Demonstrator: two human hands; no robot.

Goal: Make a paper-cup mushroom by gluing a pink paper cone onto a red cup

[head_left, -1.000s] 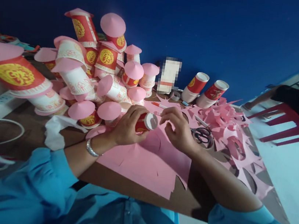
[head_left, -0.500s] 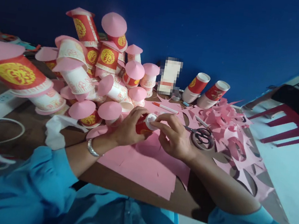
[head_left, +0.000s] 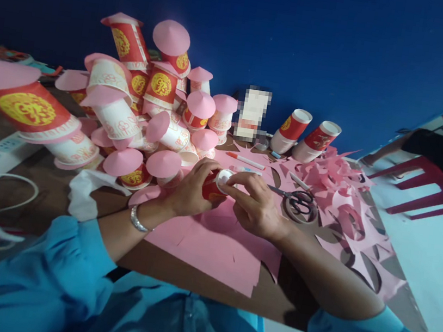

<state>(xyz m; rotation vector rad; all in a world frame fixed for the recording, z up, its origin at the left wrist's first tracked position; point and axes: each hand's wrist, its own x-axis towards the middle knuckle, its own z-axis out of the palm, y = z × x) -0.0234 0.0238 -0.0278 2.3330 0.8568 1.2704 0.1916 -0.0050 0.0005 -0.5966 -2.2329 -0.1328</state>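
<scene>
Whereas the right hand (head_left: 257,207) hung clear of the red cup (head_left: 208,191) a second ago, I now have its fingertips up against the white end (head_left: 224,176), so both hands are at work on one piece, and I judge the close handling to be at that end. My left hand (head_left: 192,192) is clamped around the cup's side, tilting it over the far part of the pink sheets (head_left: 208,257), white end towards the right hand. The right thumb and forefinger sit close together there, but they cover the spot and I cannot tell whether they pinch anything. The sheets are flat, matt paper with a few cut lines. Left of and beyond them leans a heap of paper cups (head_left: 161,87) in glossy-looking red and printed white, wearing smooth pink cone hats. To the right of the sheets lie dark-handled scissors (head_left: 301,202) with looped grips and, further right, curled, ragged scraps (head_left: 346,219) with round bites cut out. Beyond the sheets I see a slim white marker (head_left: 246,160) with orange ends and two tapering stacks of cups (head_left: 292,131).
</scene>
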